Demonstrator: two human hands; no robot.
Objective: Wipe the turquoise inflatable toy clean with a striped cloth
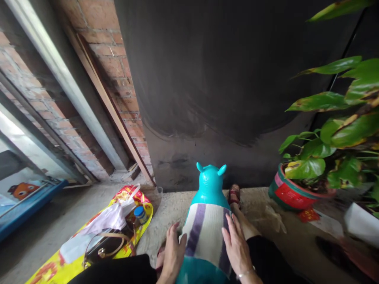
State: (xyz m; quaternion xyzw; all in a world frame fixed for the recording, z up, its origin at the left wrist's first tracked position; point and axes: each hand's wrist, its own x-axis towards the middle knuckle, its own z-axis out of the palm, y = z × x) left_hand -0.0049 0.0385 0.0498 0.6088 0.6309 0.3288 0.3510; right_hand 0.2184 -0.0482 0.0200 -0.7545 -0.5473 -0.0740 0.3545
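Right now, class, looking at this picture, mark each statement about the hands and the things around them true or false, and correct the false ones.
1. Both hands rest on the teal toy animal. True: left hand and right hand lie on its striped knitted cover.
2. The toy's cover is plain red. False: it is cream with purple stripes.
3. A potted plant stands to the right. True.
4. The yellow bag lies to the right of the toy. False: it lies to the left.

The toy animal [207,221] stands between my knees; a bag [97,236] lies to its left, a potted plant [293,193] to its right.
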